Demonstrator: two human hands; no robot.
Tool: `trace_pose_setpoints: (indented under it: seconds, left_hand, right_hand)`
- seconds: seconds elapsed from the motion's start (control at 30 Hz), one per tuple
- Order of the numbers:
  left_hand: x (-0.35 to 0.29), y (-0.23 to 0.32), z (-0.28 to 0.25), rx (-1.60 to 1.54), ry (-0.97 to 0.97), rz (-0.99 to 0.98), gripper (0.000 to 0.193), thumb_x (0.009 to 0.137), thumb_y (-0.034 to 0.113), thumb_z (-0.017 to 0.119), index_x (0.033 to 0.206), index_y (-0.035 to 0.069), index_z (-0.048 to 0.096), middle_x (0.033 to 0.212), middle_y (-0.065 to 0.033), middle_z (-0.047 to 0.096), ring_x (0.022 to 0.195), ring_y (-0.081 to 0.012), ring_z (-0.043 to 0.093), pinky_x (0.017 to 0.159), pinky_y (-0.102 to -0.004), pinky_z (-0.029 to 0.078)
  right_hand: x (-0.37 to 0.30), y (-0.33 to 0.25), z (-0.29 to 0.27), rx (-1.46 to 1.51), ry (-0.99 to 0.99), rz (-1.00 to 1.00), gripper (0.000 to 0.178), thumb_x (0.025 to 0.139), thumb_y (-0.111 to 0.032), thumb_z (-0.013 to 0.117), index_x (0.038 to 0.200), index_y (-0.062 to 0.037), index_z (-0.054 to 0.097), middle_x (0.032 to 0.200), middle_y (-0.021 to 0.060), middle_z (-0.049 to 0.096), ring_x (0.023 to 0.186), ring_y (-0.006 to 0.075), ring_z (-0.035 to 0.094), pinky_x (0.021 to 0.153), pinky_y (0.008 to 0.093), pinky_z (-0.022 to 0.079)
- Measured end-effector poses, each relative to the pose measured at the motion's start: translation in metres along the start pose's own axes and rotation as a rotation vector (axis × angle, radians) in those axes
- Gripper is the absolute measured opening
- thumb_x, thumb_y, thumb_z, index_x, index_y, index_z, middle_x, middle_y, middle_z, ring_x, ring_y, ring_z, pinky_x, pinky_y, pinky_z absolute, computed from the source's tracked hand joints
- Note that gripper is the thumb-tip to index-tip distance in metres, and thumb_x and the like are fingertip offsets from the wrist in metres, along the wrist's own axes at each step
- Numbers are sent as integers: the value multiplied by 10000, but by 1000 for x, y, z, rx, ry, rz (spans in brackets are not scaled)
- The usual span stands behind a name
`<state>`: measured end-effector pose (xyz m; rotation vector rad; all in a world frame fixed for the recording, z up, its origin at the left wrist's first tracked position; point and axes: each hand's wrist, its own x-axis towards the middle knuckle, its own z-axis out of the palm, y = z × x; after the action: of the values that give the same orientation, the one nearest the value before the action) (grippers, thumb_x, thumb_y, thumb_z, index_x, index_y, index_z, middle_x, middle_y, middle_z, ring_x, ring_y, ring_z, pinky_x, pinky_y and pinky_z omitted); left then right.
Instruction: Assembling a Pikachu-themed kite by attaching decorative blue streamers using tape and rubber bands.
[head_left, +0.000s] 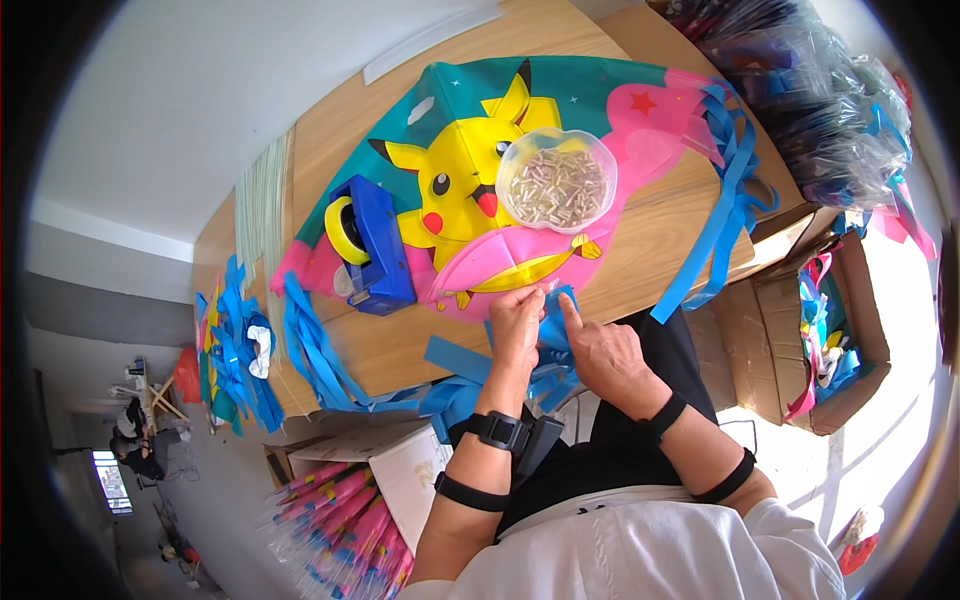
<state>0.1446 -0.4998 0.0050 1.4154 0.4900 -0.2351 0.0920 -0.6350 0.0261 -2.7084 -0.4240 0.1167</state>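
A kite [440,120] lies spread on the table, green and pink with a big yellow cartoon character. At its lower edge my left hand [517,325] is closed in a pinch on a blue fabric ribbon, with blue showing on both sides of the fingers. Just to the right, my right hand [610,360] grips the same blue ribbon [556,325], its index finger lying along it. More blue ribbons [465,395] hang below the hands over the table edge. Whether the pinch also takes in the kite's edge, I cannot tell.
On the kite stand a clear bowl [607,205] of small transparent tubes and a blue tape dispenser [385,250] with yellow tape. Blue streamers [735,180] lie right. A cardboard box [850,330] stands lower right; packed pink kites [345,515] lie lower left. Bagged goods [820,110] fill the far right.
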Motion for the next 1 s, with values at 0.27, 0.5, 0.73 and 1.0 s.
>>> trace_pose_setpoints:
  seconds: [0.27, 0.5, 0.73, 1.0]
  left_hand:
    - [10, -6, -11, 558, -65, 619, 230, 908, 62, 513, 1099, 11, 630, 660, -32, 524, 574, -127, 481, 536, -302, 418]
    - [-27, 21, -8, 1541, -108, 781, 442, 827, 85, 550, 1268, 88, 521, 936, -133, 547, 823, -328, 616, 684, -447, 513]
    - [-1, 26, -21, 1225, 118, 970, 363, 785, 17, 585, 1147, -15, 588, 955, -150, 537, 918, -327, 529, 800, -414, 463]
    - [33, 33, -28, 1378, 218, 1245, 71, 698, 44, 611, 760, 42, 577, 801, -74, 490, 817, -271, 482, 709, -402, 405]
  right_hand:
    - [6, -5, -8, -60, -114, -2, 598, 787, -64, 511, 1353, 85, 387, 660, 146, 652, 574, 286, 651, 528, 393, 503]
    - [5, -1, -12, -25, -104, -7, 609, 768, -57, 529, 1346, 83, 398, 661, 151, 648, 576, 293, 649, 532, 392, 503]
    - [3, 1, -12, 1, -82, -15, 619, 738, -27, 545, 1333, 83, 419, 679, 160, 643, 619, 301, 655, 547, 391, 503]
    - [2, 0, -7, 11, -12, -28, 641, 731, -20, 549, 1349, 70, 405, 718, 176, 647, 649, 313, 657, 576, 397, 509]
